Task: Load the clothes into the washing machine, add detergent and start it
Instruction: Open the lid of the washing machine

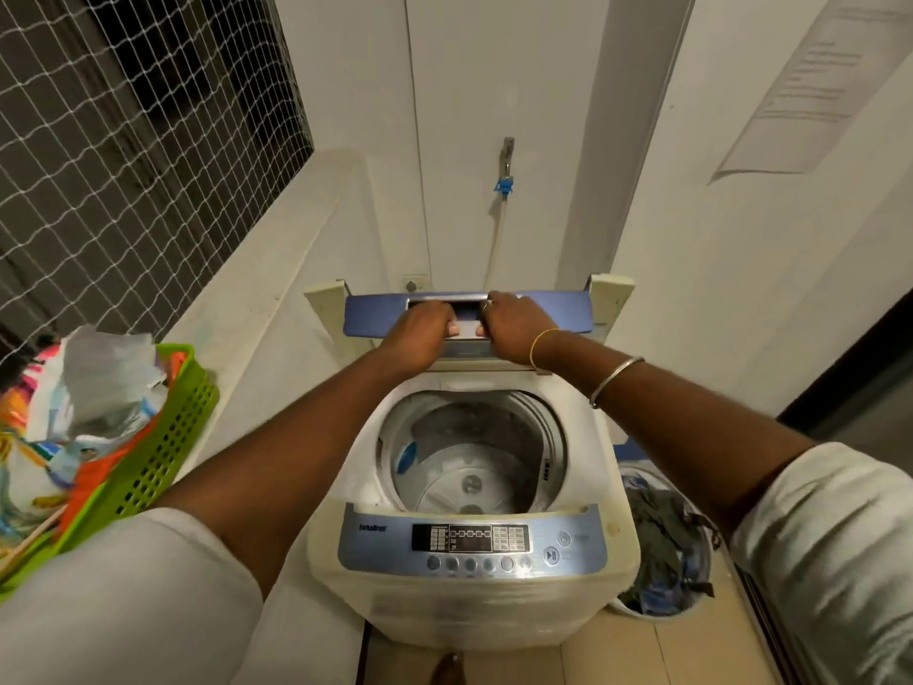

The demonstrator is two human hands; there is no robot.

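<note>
Both hands are up at the raised lid [368,313] of the top-loading washing machine [474,600]: the left hand [422,331] and the right hand [516,328] sit side by side, fingers [435,313] curled over the lid's handle recess and gripping it. Below them the drum [474,467] stands open. The clothes [662,546] lie heaped in a pale bucket [637,613] on the floor just right of the machine. On the ledge [276,269] to the left is a green basket [163,462] stuffed with colourful bags, under a netted window [123,140]. A tap [507,150] with a blue fitting and a hose hangs on the wall behind the lid. The control panel [390,546] carries a brand mark (too blurred to read), and the sheet of paper [810,86] on the right wall is equally illegible.
</note>
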